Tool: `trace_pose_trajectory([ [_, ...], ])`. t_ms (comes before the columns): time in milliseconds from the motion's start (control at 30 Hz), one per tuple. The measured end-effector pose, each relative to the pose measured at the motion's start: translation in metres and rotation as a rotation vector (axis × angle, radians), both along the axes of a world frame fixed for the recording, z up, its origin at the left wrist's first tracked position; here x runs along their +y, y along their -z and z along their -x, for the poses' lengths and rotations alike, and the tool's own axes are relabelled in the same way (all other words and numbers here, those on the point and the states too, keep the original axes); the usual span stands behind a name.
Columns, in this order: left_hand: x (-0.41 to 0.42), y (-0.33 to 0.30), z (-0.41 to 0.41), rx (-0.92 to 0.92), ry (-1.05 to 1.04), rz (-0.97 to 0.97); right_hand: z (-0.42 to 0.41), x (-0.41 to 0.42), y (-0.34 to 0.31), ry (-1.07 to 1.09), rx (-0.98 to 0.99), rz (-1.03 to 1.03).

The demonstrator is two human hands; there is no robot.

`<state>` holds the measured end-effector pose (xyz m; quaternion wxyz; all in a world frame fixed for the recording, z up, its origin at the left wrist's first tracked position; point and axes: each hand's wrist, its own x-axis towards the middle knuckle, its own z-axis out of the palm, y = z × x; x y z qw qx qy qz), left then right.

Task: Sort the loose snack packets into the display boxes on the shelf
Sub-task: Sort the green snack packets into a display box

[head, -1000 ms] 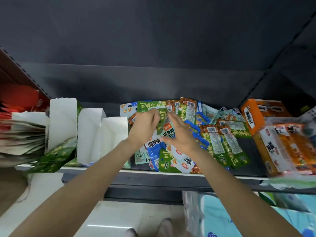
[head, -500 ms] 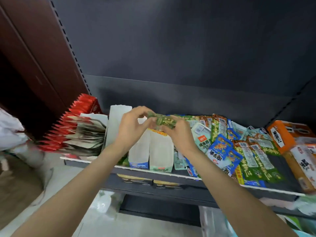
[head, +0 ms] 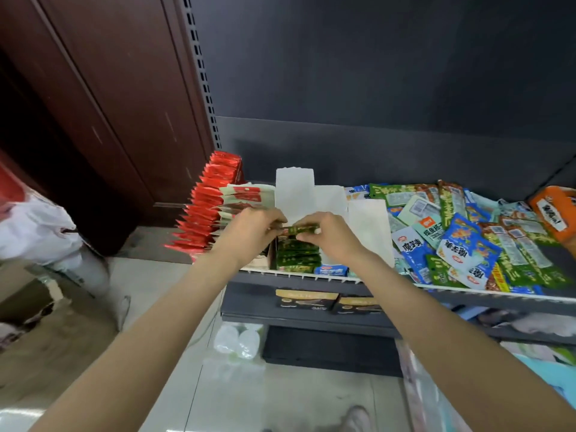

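Both hands pinched on one green packet point(head: 301, 228), left hand point(head: 252, 227) at its 9 o'clock end, right hand point(head: 327, 233) at its 3 o'clock end; long axis running 9 to 3. Directly below, toward 6 o'clock, the open display box point(head: 297, 255) with matching green packets stacked inside. Probably a short drop down into it; both hands equally near.

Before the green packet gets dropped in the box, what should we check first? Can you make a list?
1. Green packet held by both the left hand and the right hand: ok.
2. Packet above the open box of matching green packets: ok.
3. Room left in that box: cannot tell.
4. Tall white flap clear of the way down: ok.
5. More loose packets left to sort: ok, plenty.
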<state>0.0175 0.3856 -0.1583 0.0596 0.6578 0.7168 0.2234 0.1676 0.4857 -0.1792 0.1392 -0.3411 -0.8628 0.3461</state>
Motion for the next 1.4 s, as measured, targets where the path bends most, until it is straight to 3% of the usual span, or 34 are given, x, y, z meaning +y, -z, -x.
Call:
trace_pose_trajectory([
  [167,0.006,0.002,-0.013,0.333,-0.014,0.151,-0.01,-0.002,0.002,0.045,0.001,-0.082],
  [233,0.011,0.001,-0.022,0.387,0.014,0.19,-0.011,0.002,0.005,0.016,-0.091,-0.039],
  [300,0.016,0.001,-0.028,0.291,0.045,0.222,-0.015,0.007,0.003,-0.051,-0.194,0.104],
  [400,0.024,0.0,-0.033,-0.06,0.056,0.255,-0.037,0.021,-0.009,-0.016,-0.078,0.274],
  [567,0.058,0.003,-0.066,-0.288,0.052,0.126,-0.101,0.057,-0.004,0.304,0.104,0.115],
  [767,0.137,0.021,-0.153,-0.319,0.117,0.114,-0.187,0.113,0.024,0.474,-0.019,0.078],
  [967,0.238,0.059,-0.241,-0.226,0.126,0.291,-0.262,0.201,0.065,0.502,-0.234,0.075],
  [1167,0.314,0.091,-0.3,-0.293,-0.143,0.44,-0.301,0.25,0.087,0.248,-0.388,0.119],
  [1400,0.348,0.105,-0.313,-0.48,-0.45,0.554,-0.311,0.265,0.094,0.174,-0.517,0.075],
])
